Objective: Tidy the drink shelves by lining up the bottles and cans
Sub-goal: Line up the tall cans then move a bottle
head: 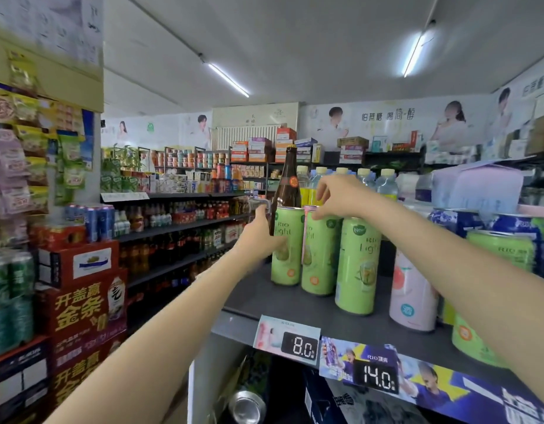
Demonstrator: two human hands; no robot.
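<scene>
Bright ceiling tube lights (pixel 228 80), blurred and warped frame edges

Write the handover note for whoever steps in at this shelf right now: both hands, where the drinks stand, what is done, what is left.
Left hand: grips the leftmost green can at its side.
Right hand: fingers curled on the top of the second green can.
Third green can stands further forward on the shelf; pink can stands to its right.
Brown bottle stands upright behind the leftmost can.
Done: the three green cans are upright, side by side.
Left: their fronts are staggered; bring them into line, then the pink can.
</scene>
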